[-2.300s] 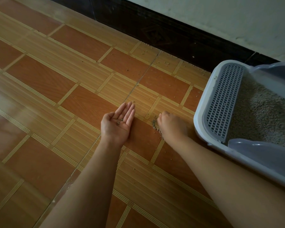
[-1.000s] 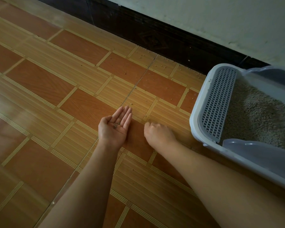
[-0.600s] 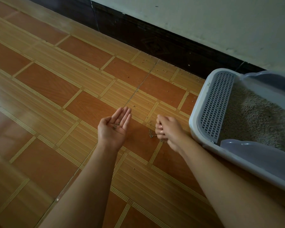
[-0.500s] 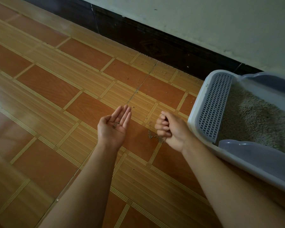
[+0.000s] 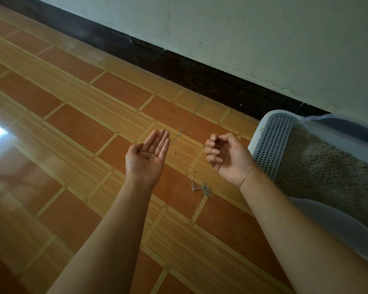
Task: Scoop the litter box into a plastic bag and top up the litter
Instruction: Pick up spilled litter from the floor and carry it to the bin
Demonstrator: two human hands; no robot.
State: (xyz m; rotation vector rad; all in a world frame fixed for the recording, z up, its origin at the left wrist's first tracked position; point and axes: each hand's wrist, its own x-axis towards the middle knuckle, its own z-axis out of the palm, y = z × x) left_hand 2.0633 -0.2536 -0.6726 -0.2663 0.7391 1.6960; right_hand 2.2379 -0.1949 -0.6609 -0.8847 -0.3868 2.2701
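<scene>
My left hand [image 5: 148, 158] is held palm up above the floor, fingers straight, with a few litter grains [image 5: 150, 154] lying on the palm. My right hand [image 5: 226, 155] hovers just left of the litter box [image 5: 255, 136], its fingers curled and its thumb meeting the fingertips in a pinch; what it holds is hidden. The litter box is white with a slotted step [image 5: 272, 145] and grey litter [image 5: 319, 168] inside. A small heap of spilled litter [image 5: 202, 188] lies on the floor between and below my hands.
The floor [image 5: 72, 128] is glossy orange-and-tan tile with stray grains near the dark skirting board [image 5: 200, 79]. The wall [image 5: 242, 35] runs along the back. A translucent grey guard [image 5: 340, 228] edges the box's near side.
My right hand has lifted off the floor by the spilled litter and risen level with my left hand, fingers curled. My left hand has stayed palm up. The view has tilted upward.
</scene>
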